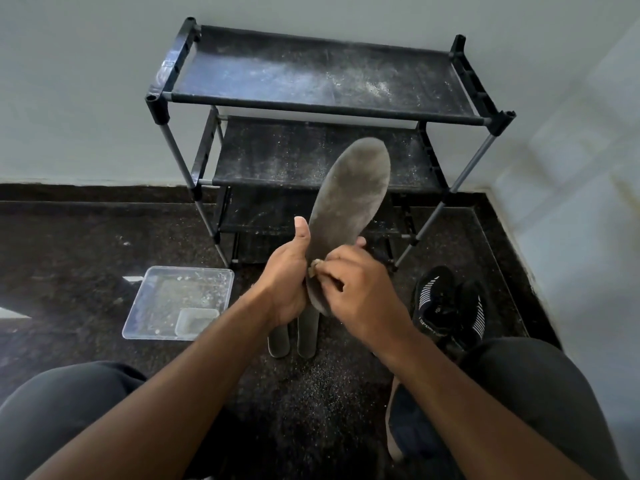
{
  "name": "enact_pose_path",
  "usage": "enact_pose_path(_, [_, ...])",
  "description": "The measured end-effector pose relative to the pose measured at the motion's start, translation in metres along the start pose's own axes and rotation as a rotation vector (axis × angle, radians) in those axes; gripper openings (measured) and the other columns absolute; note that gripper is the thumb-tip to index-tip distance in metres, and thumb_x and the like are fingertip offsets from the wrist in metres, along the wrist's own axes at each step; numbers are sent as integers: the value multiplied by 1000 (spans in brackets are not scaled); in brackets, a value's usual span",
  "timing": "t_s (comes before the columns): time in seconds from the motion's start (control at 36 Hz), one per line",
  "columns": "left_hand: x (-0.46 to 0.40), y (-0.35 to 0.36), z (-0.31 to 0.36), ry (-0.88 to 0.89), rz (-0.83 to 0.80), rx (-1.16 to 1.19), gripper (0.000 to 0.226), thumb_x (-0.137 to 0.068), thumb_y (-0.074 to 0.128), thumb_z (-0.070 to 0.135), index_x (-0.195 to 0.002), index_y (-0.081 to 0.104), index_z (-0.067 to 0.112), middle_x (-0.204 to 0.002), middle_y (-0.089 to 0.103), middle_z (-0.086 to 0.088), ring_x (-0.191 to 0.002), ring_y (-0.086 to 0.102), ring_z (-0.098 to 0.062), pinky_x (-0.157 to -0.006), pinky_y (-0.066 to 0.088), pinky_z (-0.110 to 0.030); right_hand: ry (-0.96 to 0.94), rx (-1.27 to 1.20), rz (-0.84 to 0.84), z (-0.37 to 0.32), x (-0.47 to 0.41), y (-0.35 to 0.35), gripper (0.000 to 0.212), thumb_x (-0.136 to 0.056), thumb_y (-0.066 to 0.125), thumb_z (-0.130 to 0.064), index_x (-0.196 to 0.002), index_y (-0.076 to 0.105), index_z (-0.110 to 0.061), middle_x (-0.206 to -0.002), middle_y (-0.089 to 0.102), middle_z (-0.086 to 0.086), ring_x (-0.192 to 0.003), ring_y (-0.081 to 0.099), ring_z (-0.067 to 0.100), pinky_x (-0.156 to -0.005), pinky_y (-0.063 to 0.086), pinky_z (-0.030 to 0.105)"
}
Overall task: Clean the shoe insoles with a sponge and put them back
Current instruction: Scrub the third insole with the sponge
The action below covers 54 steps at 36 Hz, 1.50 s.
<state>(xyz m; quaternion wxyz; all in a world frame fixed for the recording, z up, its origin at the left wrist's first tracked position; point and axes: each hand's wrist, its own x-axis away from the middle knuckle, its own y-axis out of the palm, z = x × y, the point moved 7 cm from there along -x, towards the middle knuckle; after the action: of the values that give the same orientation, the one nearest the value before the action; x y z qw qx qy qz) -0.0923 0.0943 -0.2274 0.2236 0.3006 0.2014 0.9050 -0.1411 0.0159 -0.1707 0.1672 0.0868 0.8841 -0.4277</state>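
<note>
Standing between both hands [322, 282] — grey insole [349, 206] — upright.

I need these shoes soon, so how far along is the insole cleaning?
Nothing looks finished. In hand: the left hand holds one insole upright while the right hand rubs a small sponge near its heel; it looks dusty. Two more insoles lie on the floor, cleaned or not I cannot tell. Left: none is visibly back in the black shoes.
</note>
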Motion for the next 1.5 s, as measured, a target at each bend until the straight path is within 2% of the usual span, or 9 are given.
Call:
enact_pose_path(0.17, [-2, -5, 10, -45, -86, 196, 87, -102, 20, 70, -135, 66, 4, -135, 68, -12, -101, 68, -17, -94, 57, -32, -50, -76, -53, -9, 5, 3, 6, -90, 73, -6, -91, 78, -3, -88, 66, 4, -85, 63, 14, -82, 51, 21])
enact_pose_path(0.31, [0, 11, -1, -87, -194, 145, 89, -102, 17, 71, -146, 55, 3, -144, 62, -13, -133, 60, -24, -114, 46, -40, 56, -54, 96, -1, -2, -11, 24, -90, 72, -4, -113, 73, -1, -98, 68, 6, -95, 64, 11, -90, 47, 11])
enact_pose_path(0.47, [-3, 8, 12, -50, -207, 225, 88, -103, 16, 70, -123, 76, 8, -131, 68, -9, -102, 68, -17, -98, 55, -30, -30, -143, -8, -17, 5, 1, 14, -91, 71, -6, -103, 77, -3, -91, 63, 4, -86, 62, 14, -82, 50, 17])
enact_pose_path(0.61, [-5, 7, 17, -66, -254, 322, 93, -100, 19, 74, -130, 70, 1, -109, 66, -12, -91, 64, -18, -89, 58, -30, -58, -84, -11, -13, -1, -6, 13, -86, 78, -10, -98, 80, -10, -84, 64, -1, -86, 50, 6, -87, 40, 11])
enact_pose_path(0.78, [-9, 21, 22, -37, -316, 290, 93, -100, 17, 74, -143, 59, 3, -114, 70, -10, -99, 65, -17, -90, 59, -29, -39, -67, 126, -22, -5, -15, 12, -87, 76, -9, -98, 79, -7, -87, 66, 1, -88, 59, 13, -90, 42, 11])
enact_pose_path(1.03, [-17, 27, 35, 8, -374, 391, 96, -100, 14, 73, -127, 71, 1, -127, 60, -9, -96, 59, -14, -94, 52, -26, -141, 94, 167, -23, -1, -26, 11, -87, 77, -7, -97, 78, -3, -84, 65, 3, -84, 56, 19, -82, 44, 17])
enact_pose_path(1.14, [-17, 29, 34, 7, -405, 366, 94, -100, 14, 75, -147, 50, 2, -120, 67, -9, -96, 58, -16, -91, 54, -26, -113, 57, 236, -28, 0, -25, 12, -89, 75, -9, -98, 78, -3, -87, 67, 4, -85, 58, 19, -86, 43, 13])
enact_pose_path(1.36, [-17, 16, 41, 28, -387, 502, 95, -101, 17, 72, -133, 65, -2, -124, 64, -9, -94, 61, -14, -95, 51, -25, -123, 54, 197, -29, 7, -20, 8, -86, 77, -6, -92, 78, -3, -81, 66, 3, -81, 56, 19, -75, 47, 25])
enact_pose_path(1.5, [-17, 21, 36, -1, -379, 477, 93, -101, 14, 73, -150, 48, 1, -112, 70, -8, -92, 60, -13, -89, 53, -23, -117, 18, 256, -34, 6, -22, 12, -87, 78, -8, -98, 78, -3, -88, 69, 4, -85, 59, 19, -82, 44, 13])
